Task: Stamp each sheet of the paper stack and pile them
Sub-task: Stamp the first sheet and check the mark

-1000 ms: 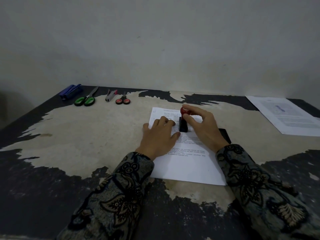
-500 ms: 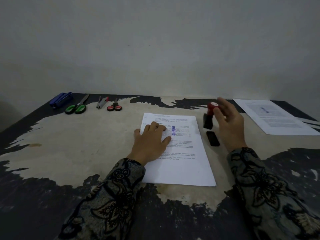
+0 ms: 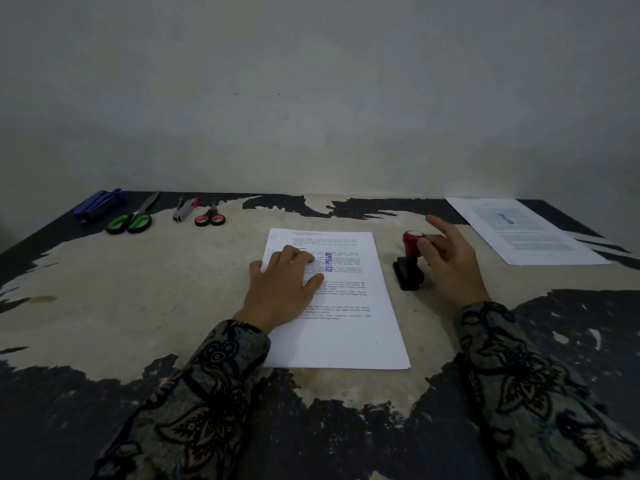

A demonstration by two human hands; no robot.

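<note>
A stack of printed sheets (image 3: 346,334) lies in the middle of the worn table (image 3: 138,289). Its top sheet bears a blue stamp mark (image 3: 328,266). My left hand (image 3: 284,289) rests flat on the stack's left half, fingers spread just left of the mark. To the right of the stack, the stamp (image 3: 408,271) stands upright on its black base. My right hand (image 3: 450,265) holds its red handle, thumb against the knob and index finger lifted straight. A second pile of stamped sheets (image 3: 530,233) lies at the far right.
Along the back left edge lie a blue stapler (image 3: 98,204), green-handled scissors (image 3: 131,220), a staple remover (image 3: 183,209) and small red-handled scissors (image 3: 210,218). A plain wall rises right behind the table.
My right hand lifted the stamp off the top sheet, leaving a blue mark, carried it right and set it down on the black base beside the stack. The left hand stayed put.
</note>
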